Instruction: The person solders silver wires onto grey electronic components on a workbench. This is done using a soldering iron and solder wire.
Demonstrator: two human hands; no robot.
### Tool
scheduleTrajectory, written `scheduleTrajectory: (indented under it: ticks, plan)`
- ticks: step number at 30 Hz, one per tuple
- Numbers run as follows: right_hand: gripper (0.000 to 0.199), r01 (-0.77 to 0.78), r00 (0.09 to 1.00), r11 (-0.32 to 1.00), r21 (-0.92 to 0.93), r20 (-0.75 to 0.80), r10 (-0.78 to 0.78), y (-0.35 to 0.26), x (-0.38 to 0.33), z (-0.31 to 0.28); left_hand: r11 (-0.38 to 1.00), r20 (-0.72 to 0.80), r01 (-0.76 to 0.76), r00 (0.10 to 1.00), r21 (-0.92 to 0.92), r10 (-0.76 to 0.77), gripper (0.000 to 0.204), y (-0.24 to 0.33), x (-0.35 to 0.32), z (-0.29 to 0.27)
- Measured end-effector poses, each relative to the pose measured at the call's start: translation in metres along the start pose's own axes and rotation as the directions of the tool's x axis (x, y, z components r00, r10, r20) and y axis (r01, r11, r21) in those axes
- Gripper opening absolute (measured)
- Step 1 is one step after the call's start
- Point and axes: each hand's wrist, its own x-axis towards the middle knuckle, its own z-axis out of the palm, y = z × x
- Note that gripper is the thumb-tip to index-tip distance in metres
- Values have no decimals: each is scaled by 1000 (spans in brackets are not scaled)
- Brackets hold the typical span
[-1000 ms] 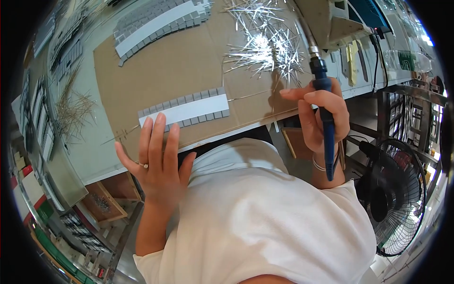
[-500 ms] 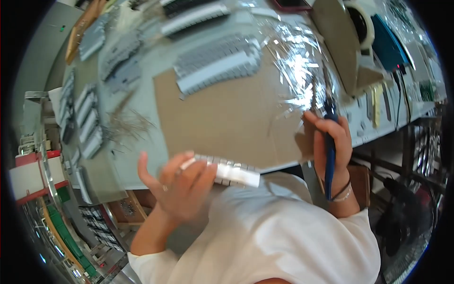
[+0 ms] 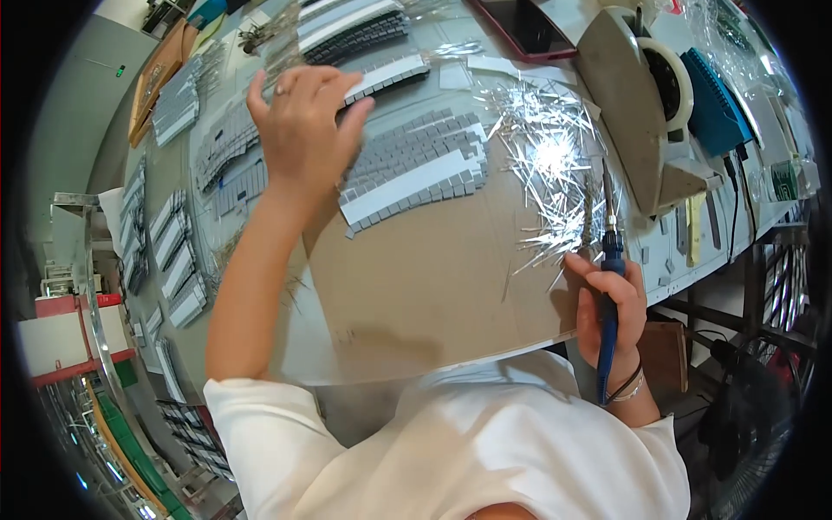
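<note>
My left hand (image 3: 308, 130) reaches to the back of the table. Its thumb and index finger close around the left end of a white-topped strip of grey blocks (image 3: 390, 76); my hand hides that end. My right hand (image 3: 617, 316) is wrapped around a blue-handled soldering iron (image 3: 613, 247), its metal tip pointing away from me. Beside the tip lies a loose heap of shiny thin metal strips (image 3: 555, 156). Between my hands, more rows of grey blocks (image 3: 416, 186) rest on a brown cardboard sheet (image 3: 416, 286), the front row with a white top.
Further block strips lie on the left (image 3: 178, 251) and in a stack at the back (image 3: 351, 30). A phone (image 3: 524, 30) sits at the far edge. On the right are a tape dispenser (image 3: 624, 104), a blue box (image 3: 715, 104) and cables (image 3: 735, 182).
My left hand has gone from near my body, where it held a white-topped strip, to the back of the table. My right hand keeps the soldering iron. The whole view has shifted.
</note>
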Motion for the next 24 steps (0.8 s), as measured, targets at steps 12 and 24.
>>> scheduleTrajectory:
  ticks: [12, 24]
  plan:
    - [37, -65, 998, 996, 63, -4, 66, -27, -12, 7, 989, 191, -131, 971, -67, 141, 33, 56, -52, -46]
    - [19, -124, 992, 987, 98, 24, 122, -28, -28, -19, 736, 200, 525, 849, -427, -489, 15, 7, -59, -92]
